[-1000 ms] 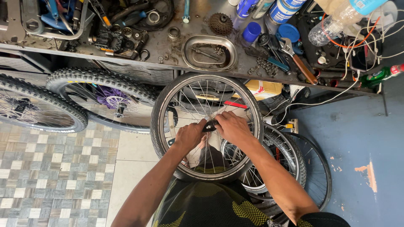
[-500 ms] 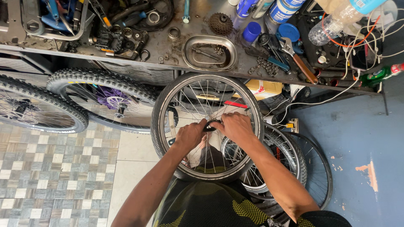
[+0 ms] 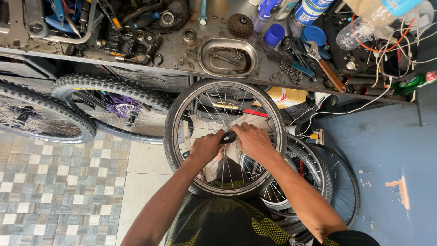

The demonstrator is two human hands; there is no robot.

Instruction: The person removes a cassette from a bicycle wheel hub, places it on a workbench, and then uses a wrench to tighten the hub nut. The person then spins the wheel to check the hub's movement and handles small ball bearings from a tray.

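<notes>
I see a spoked bicycle wheel (image 3: 273, 127) at the centre of the frame, held flat in front of the person's lap, its rim ringing both hands. My left hand (image 3: 205, 146) sits just left of the hub (image 3: 229, 136), fingers curled tight around it or a small dark part at its end; which of the two, I cannot tell. My right hand (image 3: 255, 140) meets it from the right, fingers bent narrow and pinching the same dark piece, so the two hands nearly touch over the middle of the wheel.

Along the top of the frame runs a cluttered workbench (image 3: 182, 52). At its middle, just above the wheel, lies an oval metal tray (image 3: 207, 59) holding a few small loose metal bits and what looks like a slim tool. Right of the tray stands a blue cap (image 3: 274, 34), then a spanner with a brown handle (image 3: 324, 64). A toothed sprocket cluster (image 3: 240, 25) lies above the tray. In the upper right corner a clear plastic bottle (image 3: 359, 27) lies tilted; its contents I cannot make out.

At the left, two knobbly tyres (image 3: 109, 86) lean under the bench over a chequered tiled floor (image 3: 54, 191). More wheels (image 3: 318, 182) lie stacked at lower right on a blue floor (image 3: 391, 136).
</notes>
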